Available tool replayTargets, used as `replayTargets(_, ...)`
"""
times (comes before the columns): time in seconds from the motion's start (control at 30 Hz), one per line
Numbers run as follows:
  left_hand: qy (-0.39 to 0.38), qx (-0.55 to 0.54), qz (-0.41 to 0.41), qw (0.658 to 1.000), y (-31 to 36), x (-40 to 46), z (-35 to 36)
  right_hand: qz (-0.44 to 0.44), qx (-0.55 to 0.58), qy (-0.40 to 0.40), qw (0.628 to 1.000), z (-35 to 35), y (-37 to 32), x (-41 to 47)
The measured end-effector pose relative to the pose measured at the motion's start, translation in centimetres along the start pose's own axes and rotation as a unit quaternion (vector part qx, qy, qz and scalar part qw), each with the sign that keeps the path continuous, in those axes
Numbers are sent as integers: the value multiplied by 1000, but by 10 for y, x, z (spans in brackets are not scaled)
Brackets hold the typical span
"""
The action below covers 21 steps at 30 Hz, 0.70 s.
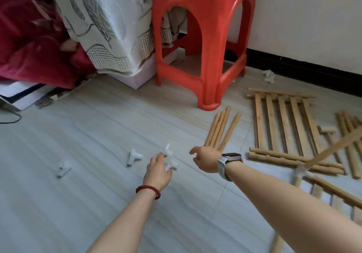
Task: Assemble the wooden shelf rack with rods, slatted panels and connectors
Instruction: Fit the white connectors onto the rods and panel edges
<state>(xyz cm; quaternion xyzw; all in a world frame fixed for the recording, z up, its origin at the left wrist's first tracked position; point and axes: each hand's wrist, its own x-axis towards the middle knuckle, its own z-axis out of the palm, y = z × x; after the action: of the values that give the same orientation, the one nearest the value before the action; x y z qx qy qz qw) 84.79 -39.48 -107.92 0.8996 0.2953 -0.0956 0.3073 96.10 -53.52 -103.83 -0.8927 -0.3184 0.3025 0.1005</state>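
though blurred, white pronged connectors (pixel 170 158)

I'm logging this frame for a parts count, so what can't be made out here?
- White connectors at the left hand: motion blur, number unclear.
- Right hand: fingers face away from the head camera.
- Partly built frame: blurred, cut by the right edge.
- Rod bundle: cut by the right edge.
- Far connector: too small.
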Motion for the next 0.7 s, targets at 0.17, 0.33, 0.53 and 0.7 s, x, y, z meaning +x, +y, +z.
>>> replayTargets(0.17, -14, 102, 44, 994, -19, 57, 35, 7, -12, -32, 999, 42, 22, 40)
replayTargets(0.33, -3, 143, 88, 986, -28, 90, 52, 15, -10, -29, 999, 52, 42, 53)
replayTargets(0.53, 59, -274, -2, 960, 0, 67, 58, 14, 81, 0, 997, 48, 43, 41)
replayTargets(0.7, -135, -600, -96, 783, 49, 25, 42, 7, 260, 61, 964, 22, 39, 10)
